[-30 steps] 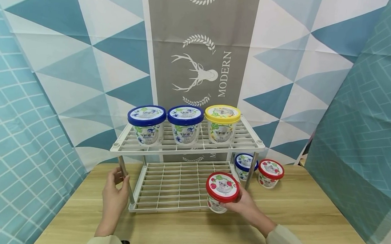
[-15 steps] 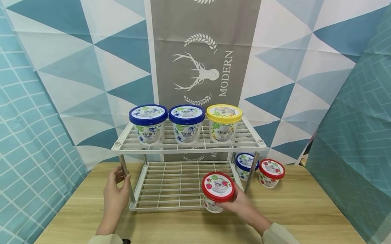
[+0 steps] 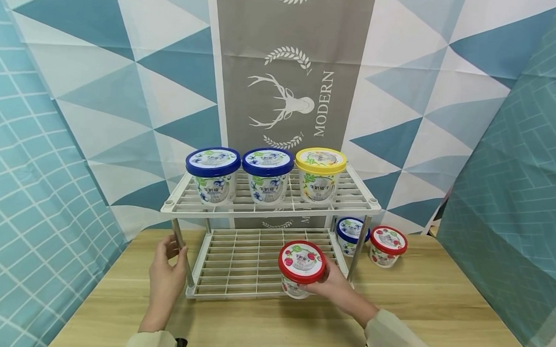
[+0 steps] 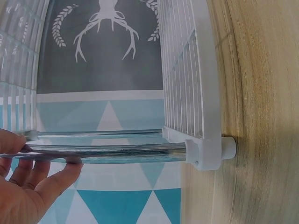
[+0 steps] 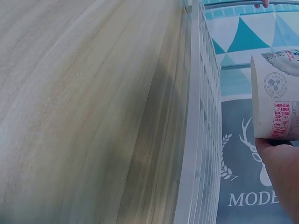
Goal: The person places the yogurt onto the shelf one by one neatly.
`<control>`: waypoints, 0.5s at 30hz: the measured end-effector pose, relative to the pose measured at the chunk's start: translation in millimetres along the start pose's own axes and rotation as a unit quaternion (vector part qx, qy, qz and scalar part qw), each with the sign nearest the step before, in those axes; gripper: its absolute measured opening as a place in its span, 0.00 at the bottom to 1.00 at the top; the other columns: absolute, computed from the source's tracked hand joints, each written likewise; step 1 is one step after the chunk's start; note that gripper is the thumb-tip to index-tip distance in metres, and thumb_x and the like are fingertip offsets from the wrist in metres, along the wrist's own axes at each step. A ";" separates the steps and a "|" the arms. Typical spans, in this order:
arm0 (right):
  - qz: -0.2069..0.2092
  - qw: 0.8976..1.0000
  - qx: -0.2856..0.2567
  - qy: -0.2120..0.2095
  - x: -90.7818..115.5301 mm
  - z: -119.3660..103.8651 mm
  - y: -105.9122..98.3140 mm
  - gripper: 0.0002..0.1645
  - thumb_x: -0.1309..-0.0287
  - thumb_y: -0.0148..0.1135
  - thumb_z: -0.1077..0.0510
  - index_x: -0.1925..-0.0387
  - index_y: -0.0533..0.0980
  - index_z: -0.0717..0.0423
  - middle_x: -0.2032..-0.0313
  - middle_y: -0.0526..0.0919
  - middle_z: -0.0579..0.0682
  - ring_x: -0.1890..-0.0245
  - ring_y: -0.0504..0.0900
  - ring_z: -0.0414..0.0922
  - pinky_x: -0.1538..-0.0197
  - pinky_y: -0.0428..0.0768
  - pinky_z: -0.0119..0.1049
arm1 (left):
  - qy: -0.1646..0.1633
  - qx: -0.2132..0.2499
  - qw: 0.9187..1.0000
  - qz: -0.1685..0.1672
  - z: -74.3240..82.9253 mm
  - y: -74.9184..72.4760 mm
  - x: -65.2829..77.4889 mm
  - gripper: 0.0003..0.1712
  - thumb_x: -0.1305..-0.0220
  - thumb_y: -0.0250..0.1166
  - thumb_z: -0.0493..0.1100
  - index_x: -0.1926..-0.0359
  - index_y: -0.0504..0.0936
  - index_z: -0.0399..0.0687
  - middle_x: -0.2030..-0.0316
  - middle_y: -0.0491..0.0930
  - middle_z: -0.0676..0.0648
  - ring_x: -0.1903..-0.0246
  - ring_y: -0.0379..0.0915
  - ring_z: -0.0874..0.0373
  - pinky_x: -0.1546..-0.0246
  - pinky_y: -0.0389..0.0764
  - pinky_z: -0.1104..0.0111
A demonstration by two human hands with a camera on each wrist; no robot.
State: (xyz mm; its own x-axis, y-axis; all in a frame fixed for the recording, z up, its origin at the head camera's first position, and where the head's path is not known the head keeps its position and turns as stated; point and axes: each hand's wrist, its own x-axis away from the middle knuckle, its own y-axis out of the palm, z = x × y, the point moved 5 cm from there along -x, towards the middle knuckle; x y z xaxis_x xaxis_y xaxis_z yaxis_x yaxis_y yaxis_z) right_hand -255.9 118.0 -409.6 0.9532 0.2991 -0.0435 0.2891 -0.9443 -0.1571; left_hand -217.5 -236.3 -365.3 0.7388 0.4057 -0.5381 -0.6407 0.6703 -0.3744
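Gripping a post (image 4: 121, 152) with your left hand (image 3: 167, 273), you hold one red-lidded tub (image 3: 301, 263) in your right hand (image 3: 334, 288) at the lower shelf's (image 3: 228, 295) front edge, its pink print (image 5: 282, 120) shown only at the right wrist, five other tubs (image 3: 267, 176) only overhead.

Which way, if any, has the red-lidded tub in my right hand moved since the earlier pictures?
Yes, leftward: against the rack, the red-lidded tub in your right hand is now farther from the right front post.
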 end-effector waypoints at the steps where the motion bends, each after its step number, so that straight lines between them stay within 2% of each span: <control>1: -0.002 1.000 0.002 -0.003 -0.3 -0.5 0.9 0.50 0.59 0.74 0.64 0.35 0.57 0.63 0.40 0.69 0.63 0.39 0.69 0.57 0.43 0.76 0.43 | -0.002 -0.001 1.000 -0.002 -0.3 0.2 0.1 0.20 0.35 0.57 0.33 0.44 0.67 0.35 0.55 0.78 0.35 0.55 0.76 0.42 0.63 0.81 0.61; 6: -0.002 1.000 0.009 -0.009 -2.3 0.1 4.5 0.50 0.59 0.74 0.63 0.35 0.58 0.63 0.41 0.70 0.63 0.41 0.71 0.57 0.44 0.77 0.42 | -0.004 0.002 1.000 -0.010 -0.3 0.8 0.2 0.19 0.35 0.56 0.34 0.43 0.66 0.36 0.54 0.77 0.35 0.55 0.76 0.42 0.63 0.81 0.56; 15: 0.001 1.000 0.009 -0.012 -6.2 0.3 11.0 0.50 0.60 0.74 0.64 0.36 0.59 0.62 0.41 0.71 0.62 0.41 0.71 0.56 0.45 0.77 0.41 | 0.000 -0.002 1.000 -0.004 -2.0 1.2 0.0 0.19 0.35 0.56 0.33 0.44 0.66 0.36 0.55 0.77 0.35 0.55 0.76 0.41 0.64 0.81 0.55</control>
State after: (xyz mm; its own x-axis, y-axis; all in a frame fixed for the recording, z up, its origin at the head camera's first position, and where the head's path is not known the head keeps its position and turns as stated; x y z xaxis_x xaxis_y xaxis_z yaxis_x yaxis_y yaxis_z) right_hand -258.7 105.8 -411.3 0.9512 0.3009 -0.0682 0.2856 -0.9423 -0.1746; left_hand -218.7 -236.7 -367.2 0.7444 0.3996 -0.5349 -0.6352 0.6708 -0.3828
